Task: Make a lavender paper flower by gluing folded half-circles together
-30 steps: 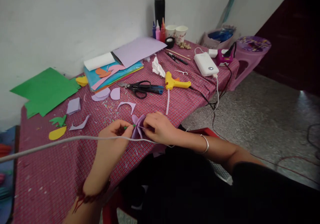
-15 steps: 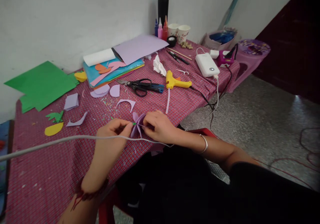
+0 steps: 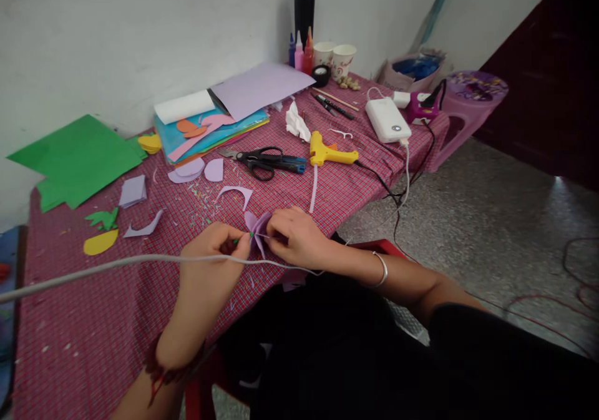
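Observation:
A purple paper flower (image 3: pixel 254 225) with several petals sits between my two hands above the table's near edge. My left hand (image 3: pixel 213 251) pinches a small green piece at the flower's left side, mostly covered by the fingers. On the other side, my right hand (image 3: pixel 292 236) has its fingers closed at the flower's right, where a thin pale stem or strip shows at the fingertips. Purple paper offcuts (image 3: pixel 236 194) lie just beyond the hands. Black-handled scissors (image 3: pixel 262 161) and a yellow glue gun (image 3: pixel 330 151) rest farther back.
A grey cable (image 3: pixel 140 259) runs across in front of my left wrist. Green sheets (image 3: pixel 84 158), a yellow half-round piece (image 3: pixel 100 242) and a purple sheet (image 3: pixel 262 89) lie on the checked cloth. A white power bank (image 3: pixel 388 120), paper cups (image 3: pixel 343 61) and a black flask (image 3: pixel 304 8) stand behind.
The flower has tilted and shifted slightly, its upper left petal now leaning farther left. My left fingertips sit a little closer to its middle; my right hand has barely moved.

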The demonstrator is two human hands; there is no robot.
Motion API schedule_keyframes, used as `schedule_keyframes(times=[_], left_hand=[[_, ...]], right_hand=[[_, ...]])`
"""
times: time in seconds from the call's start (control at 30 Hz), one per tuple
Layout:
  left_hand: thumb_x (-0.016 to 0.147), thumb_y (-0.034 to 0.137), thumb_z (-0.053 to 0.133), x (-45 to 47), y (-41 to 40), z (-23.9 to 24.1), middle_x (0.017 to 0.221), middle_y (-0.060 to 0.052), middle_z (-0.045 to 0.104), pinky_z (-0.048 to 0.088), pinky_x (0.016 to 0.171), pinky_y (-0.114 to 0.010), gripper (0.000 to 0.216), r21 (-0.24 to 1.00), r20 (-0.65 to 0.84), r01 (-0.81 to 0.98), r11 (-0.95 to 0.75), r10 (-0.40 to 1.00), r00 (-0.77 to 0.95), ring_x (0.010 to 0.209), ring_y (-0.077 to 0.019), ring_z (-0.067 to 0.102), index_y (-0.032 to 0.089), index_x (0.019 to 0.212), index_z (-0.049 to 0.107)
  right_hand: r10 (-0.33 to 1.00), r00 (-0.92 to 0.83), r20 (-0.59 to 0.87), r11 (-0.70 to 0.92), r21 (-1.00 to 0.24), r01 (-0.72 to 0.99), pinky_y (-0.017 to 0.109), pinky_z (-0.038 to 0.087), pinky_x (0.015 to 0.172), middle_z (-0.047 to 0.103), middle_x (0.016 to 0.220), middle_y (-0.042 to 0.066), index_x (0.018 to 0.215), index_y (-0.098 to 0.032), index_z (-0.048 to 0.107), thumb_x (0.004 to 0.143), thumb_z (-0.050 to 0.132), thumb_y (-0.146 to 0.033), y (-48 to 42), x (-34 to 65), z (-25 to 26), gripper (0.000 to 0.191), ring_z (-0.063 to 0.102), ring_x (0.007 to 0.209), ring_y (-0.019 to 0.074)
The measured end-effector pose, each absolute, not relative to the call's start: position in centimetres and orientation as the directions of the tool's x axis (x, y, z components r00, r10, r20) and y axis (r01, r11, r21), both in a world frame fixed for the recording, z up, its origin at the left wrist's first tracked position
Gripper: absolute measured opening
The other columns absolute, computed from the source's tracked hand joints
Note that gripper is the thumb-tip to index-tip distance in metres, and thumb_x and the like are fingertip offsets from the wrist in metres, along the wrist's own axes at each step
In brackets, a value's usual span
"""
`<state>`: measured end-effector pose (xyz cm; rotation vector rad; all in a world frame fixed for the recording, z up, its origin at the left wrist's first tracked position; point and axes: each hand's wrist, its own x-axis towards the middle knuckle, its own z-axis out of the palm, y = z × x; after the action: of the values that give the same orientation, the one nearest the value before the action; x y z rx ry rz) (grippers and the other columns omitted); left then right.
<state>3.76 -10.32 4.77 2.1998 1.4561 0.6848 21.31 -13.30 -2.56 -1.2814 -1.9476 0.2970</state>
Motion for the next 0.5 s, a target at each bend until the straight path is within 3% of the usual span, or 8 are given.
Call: schedule_keyframes(times=[0.5], left_hand=[[0.083,0.024,0.053,3.87,-10.38,5.18,0.062,0.001,0.054,0.033,0.057,-0.027,0.023,0.378,0.289,0.697,-0.610,0.792,0.537,0.057,-0.0119,0.049,0.021,0.061,0.054]], right_hand=[[0.833,-0.210,0.512,0.500,-0.535,0.681,0.031,0.031,0.070,0.060,0.077,0.002,0.079,-0.018,0.053,0.084,0.052,-0.016,-13.27,21.33,-2.54,0.005,0.052,0.075,0.0153]])
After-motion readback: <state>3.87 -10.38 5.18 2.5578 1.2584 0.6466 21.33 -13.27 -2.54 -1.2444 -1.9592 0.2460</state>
